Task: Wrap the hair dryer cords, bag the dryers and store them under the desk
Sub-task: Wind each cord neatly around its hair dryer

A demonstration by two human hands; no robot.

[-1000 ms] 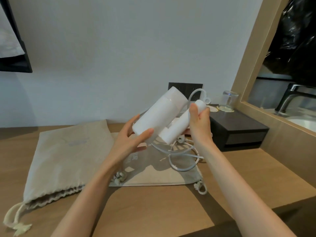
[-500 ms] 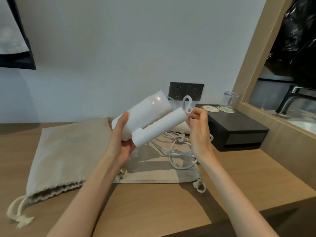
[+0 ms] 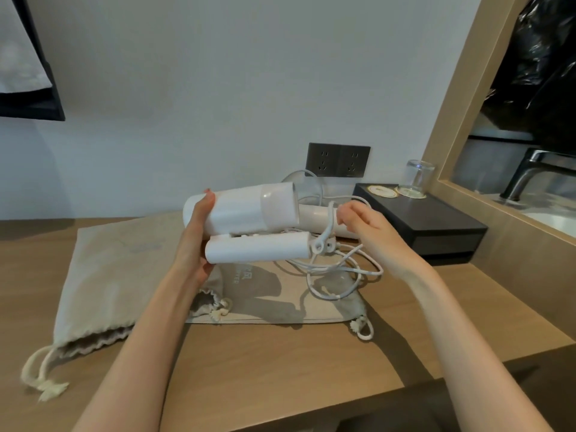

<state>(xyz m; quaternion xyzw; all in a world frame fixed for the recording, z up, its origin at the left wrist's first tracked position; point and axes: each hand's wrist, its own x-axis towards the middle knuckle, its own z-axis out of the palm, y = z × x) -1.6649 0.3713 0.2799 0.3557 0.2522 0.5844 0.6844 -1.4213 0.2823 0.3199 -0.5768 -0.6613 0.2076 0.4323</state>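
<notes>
My left hand (image 3: 194, 241) grips a white folded hair dryer (image 3: 249, 213) at its left end and holds it level above the desk. Its white cord (image 3: 339, 272) runs from the handle end and lies in loose loops on a flat beige drawstring bag (image 3: 280, 304). My right hand (image 3: 364, 226) pinches the cord just right of the handle. A second white dryer (image 3: 314, 213) lies behind on the desk, mostly hidden. A larger beige drawstring bag (image 3: 103, 285) lies at the left.
The wooden desk (image 3: 280, 366) meets a white wall with a dark double socket (image 3: 338, 160). A black box (image 3: 427, 226) at the right carries coasters and an upturned glass (image 3: 419, 176). Beyond the wooden frame at the right stand a tap and basin.
The dryer has been turned from tilted up-right to level. My right hand has let go of the handle end and now pinches the cord. My left hand has shifted to the dryer's left end.
</notes>
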